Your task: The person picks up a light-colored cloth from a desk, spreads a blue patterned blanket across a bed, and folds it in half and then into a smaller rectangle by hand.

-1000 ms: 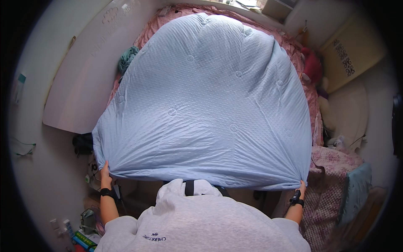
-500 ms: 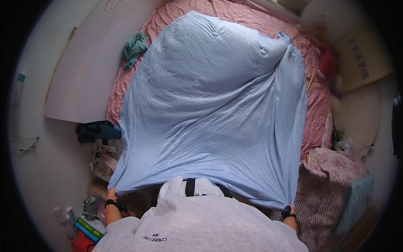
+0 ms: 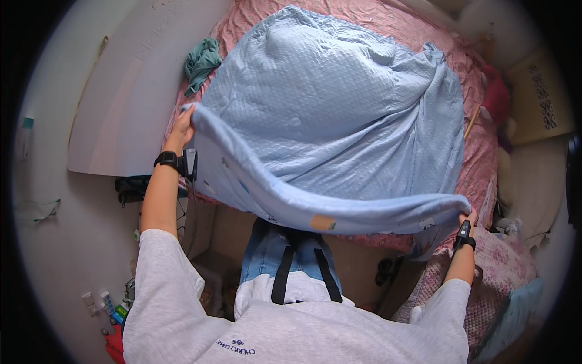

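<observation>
A light blue quilt (image 3: 315,115) with a dimpled surface lies spread over the bed, its far part flat and its right side creased. Its near edge is lifted off the bed and sags between my two hands. My left hand (image 3: 183,126), raised beside the bed's left side, is closed on one corner. Lower down at the right, my right hand (image 3: 467,219) grips the other near corner. Part of the patterned underside shows below the lifted edge. Both wrists wear black straps with small devices.
A pink patterned sheet (image 3: 476,155) covers the bed under the quilt. Crumpled green cloth (image 3: 202,64) lies at the left edge, by a pale wall panel (image 3: 121,115). A pink quilted cover (image 3: 485,273) hangs at the right; a red item (image 3: 497,94) lies beyond it.
Both hands have risen and moved forward with the quilt's near corners, the left one farther. The near edge now curls up, uncovering its underside and the floor below.
</observation>
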### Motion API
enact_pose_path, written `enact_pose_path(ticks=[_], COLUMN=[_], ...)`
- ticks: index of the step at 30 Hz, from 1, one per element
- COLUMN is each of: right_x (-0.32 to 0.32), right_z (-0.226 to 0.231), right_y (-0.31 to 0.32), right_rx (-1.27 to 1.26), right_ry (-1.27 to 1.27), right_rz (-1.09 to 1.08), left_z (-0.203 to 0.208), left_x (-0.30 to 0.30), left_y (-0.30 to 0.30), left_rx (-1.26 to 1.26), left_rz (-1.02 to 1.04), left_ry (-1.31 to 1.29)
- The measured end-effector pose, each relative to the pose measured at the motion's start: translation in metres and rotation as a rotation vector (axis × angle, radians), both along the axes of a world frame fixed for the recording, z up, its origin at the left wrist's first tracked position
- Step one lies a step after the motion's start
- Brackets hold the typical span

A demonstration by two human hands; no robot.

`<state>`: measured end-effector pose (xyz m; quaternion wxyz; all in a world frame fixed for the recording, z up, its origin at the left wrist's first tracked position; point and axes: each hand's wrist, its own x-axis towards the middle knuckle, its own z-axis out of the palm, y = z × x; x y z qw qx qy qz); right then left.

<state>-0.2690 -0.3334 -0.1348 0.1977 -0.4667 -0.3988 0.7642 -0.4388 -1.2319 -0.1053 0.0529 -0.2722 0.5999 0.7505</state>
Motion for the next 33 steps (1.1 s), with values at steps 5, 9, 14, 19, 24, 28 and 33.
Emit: enact_pose_path(ticks=[5, 9, 14, 19, 24, 28, 33], right_x=[-0.054, -0.045, -0.056, -0.113, -0.217, -0.284, -0.330], right_z=[-0.011, -0.060, -0.076, -0.101, -0.131, -0.152, -0.149], right_y=[-0.100, -0.163, -0.281, -0.390, -0.530, -0.672, -0.812], right_rx=[-0.023, 0.089, 0.071, 0.110, 0.344, 0.585, 1.210], right_ry=[-0.263, -0.434, -0.677, -0.581, -0.408, -0.140, 0.172], right_rz=[0.061, 0.609, 1.073, 1.132, 1.313, 1.553, 1.772], left_z=[0.013, -0.056, -0.119, -0.174, -0.212, -0.232, -0.242], left_x=[-0.004, 0.046, 0.097, 0.089, 0.067, 0.074, 0.076], left_y=[0.076, 0.051, -0.028, -0.114, -0.150, -0.172, -0.179], left_rx=[0.023, -0.124, -0.285, -0.700, -0.980, -0.966, -0.830], left_rz=[-0.313, -0.441, -0.350, -0.377, -0.356, -0.284, -0.465], left_ry=[-0.092, -0.413, -0.737, -0.511, -0.199, -0.144, -0.389])
